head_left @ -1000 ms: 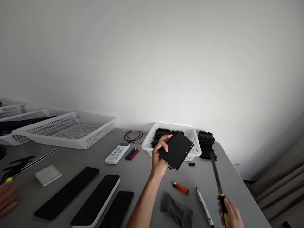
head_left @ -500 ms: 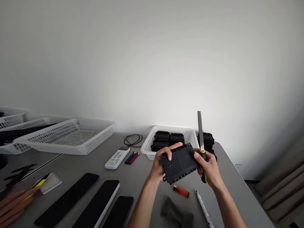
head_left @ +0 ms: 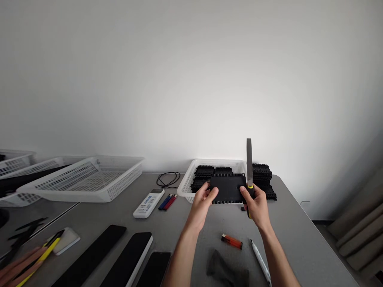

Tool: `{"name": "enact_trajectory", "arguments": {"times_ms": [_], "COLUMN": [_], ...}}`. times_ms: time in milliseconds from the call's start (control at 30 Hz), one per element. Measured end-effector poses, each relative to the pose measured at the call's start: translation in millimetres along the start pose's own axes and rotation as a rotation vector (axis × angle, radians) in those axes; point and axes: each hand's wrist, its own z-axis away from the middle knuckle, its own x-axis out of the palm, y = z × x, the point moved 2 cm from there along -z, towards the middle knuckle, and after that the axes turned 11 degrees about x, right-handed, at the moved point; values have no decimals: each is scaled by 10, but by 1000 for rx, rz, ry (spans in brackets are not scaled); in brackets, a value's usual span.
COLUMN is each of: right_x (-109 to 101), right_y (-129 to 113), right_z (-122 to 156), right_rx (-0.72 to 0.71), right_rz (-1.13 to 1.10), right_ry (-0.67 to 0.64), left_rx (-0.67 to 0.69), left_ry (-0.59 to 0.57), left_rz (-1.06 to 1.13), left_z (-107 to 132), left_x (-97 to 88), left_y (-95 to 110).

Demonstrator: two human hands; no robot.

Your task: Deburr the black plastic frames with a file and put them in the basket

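A flat black plastic panel (head_left: 226, 189) with toothed long edges is held up level between both hands. My left hand (head_left: 198, 209) is closed on its left end, thumb on the near face. My right hand (head_left: 257, 207) pinches the right end with the thumb and also grips a flat metal file (head_left: 249, 161) by its black and yellow handle, blade pointing up. Behind the panel, a white basket (head_left: 184, 181) contains several similar black parts (head_left: 204, 171). More black parts are stacked (head_left: 261, 172) to the basket's right.
On the table lie an orange lighter (head_left: 231, 241), a white marker (head_left: 260, 261), a dark cloth (head_left: 226, 269), two lighters (head_left: 167, 202), a white device (head_left: 149, 203), a black cable (head_left: 168, 180) and long black slabs (head_left: 127, 259). A larger white basket (head_left: 109, 195) stands left. Another person's hand (head_left: 22, 265) holds a yellow-black tool.
The panel has turned from a slant to level and risen slightly, with its surface tipped differently. My left fingers have shifted so the thumb lies on its face. The file remains in my right hand.
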Motion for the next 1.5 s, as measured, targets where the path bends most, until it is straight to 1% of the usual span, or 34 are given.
{"name": "enact_trajectory", "arguments": {"times_ms": [100, 200, 267, 367, 433, 533, 600, 733, 800, 900, 967, 1067, 1167, 1367, 1500], "right_x": [11, 14, 10, -4, -27, -87, -139, -280, -334, -328, -279, -198, -164, -190, -229], "right_y": [48, 75, 79, 74, 65, 44, 22, -60, -105, -138, -133, -109, -89, -76, -62], "right_z": [-35, -52, -55, -60, -66, -69, -64, -22, 14, 72, 101, 109, 88, 70, 64], "right_rx": [0, 1, -9, -43, -88, -167, -208, -244, -235, -180, -142, -119, -129, -154, -189], "right_rz": [20, 46, 79, 137, 201, 320, 365, 390, 447, 522, 571, 690, 771, 826, 827], "right_ry": [-28, -5, 23, 55, 110, 226, 250, 234, 197, 74, 31, 45, 59, 50, 48], "left_rx": [72, 73, 68, 63, 69, 113, 144, 183, 198, 203, 193, 187, 185, 181, 179], "left_ry": [16, 32, 12, -56, -93, -119, -144, -150, -143, -131, -121, -103, -97, -105, -86], "left_rz": [-81, -74, -63, -67, -80, -94, -101, -134, -147, -161, -162, -154, -129, -62, -33], "left_z": [14, 10, 8, 15, 21, 18, 8, -23, -36, -39, -31, -17, -14, -18, -11], "left_x": [58, 78, 69, 47, 39, 42, 45, 2, -33, -63, -63, -49, -42, -44, -53], "left_y": [22, 6, 0, 3, -5, -39, -70, -106, -104, -83, -62, -27, -6, 0, 11]}}
